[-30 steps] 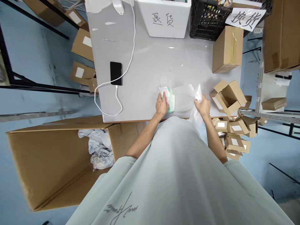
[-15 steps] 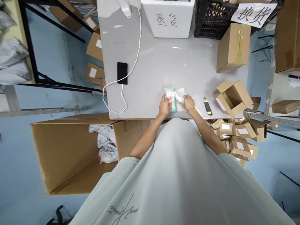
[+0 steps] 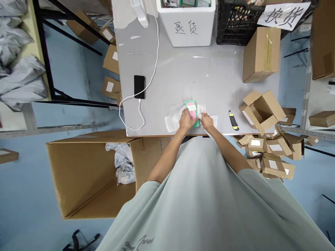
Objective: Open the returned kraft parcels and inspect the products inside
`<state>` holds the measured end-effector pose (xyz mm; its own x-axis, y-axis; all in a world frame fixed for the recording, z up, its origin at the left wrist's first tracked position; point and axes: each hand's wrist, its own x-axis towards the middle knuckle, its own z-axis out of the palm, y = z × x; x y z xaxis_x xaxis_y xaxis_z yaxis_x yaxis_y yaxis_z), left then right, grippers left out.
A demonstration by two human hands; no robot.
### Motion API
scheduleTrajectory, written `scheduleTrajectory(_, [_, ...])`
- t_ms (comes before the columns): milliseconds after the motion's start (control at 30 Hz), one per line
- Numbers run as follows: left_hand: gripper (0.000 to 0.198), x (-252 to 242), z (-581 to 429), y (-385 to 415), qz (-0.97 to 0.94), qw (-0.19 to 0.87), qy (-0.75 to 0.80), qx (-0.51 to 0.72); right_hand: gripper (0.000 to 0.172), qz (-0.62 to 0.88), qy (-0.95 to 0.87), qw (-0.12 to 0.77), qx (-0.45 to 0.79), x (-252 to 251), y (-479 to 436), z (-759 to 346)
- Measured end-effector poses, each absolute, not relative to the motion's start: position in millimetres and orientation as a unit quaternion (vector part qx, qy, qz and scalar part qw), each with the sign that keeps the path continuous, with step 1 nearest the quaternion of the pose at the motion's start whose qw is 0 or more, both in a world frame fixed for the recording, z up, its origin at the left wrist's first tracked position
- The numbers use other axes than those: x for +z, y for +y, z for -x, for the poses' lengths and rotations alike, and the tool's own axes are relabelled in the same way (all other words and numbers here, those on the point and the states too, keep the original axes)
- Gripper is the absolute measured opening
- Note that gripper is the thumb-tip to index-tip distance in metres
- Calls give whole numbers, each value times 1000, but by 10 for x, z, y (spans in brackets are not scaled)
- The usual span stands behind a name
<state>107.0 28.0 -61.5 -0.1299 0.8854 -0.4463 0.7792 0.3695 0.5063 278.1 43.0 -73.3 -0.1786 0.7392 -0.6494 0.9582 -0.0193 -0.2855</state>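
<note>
A small flat green box with a pink front (image 3: 192, 108) lies at the table's near edge. My left hand (image 3: 185, 120) is closed on its lower left side, and its fingers cover part of the box. Thin white wrapping (image 3: 173, 118) spreads out under and to both sides of it. My right hand (image 3: 207, 122) pinches that wrapping just right of the box; the fingertips are partly hidden. A black and yellow utility knife (image 3: 233, 120) lies farther right on the table.
An opened carton (image 3: 261, 109) and a taped carton (image 3: 261, 54) stand at the right. Behind are a white bin (image 3: 187, 29) and a black crate (image 3: 232, 24). A phone (image 3: 139, 87) with a white cable lies left. A large carton (image 3: 86, 177) stands below the table's left edge.
The wrapping has been spread out to the left of the box, and more of the pink front shows. My right hand has come slightly closer to the box. The view has shifted a little.
</note>
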Motion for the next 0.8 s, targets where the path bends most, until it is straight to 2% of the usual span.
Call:
scheduleTrajectory(67, [115,-632,-1292,318,-533,360,764,50,45,-631,674,144,-356,-682,462,-2813])
scheduleTrajectory(167, [120,-653,-1373,343,-501,361,786,45,35,-658,657,93,-357,-519,475,-2962])
scheduleTrajectory(400, [91,-670,-1237,489,-514,383,765,58,28,-708,617,-127,-319,140,167,-3710])
scheduleTrajectory(467, [89,-668,-1385,560,-523,384,758,65,25,-712,605,-168,-313,294,61,-3888])
scheduleTrajectory(567, [120,-649,-1702,659,-527,382,759,37,17,-711,592,-209,-317,464,-55,-4027])
scheduleTrajectory(633, [134,-638,-1874,711,-525,372,765,19,10,-715,574,-245,-314,565,-109,-4078])
scheduleTrajectory(700, [134,-638,-1967,749,-517,366,774,8,12,-726,536,-301,-307,677,-160,-4180])
scheduleTrajectory(800, [132,-656,-1982,773,-506,360,784,-4,35,-760,449,-397,-251,883,-259,-4588])
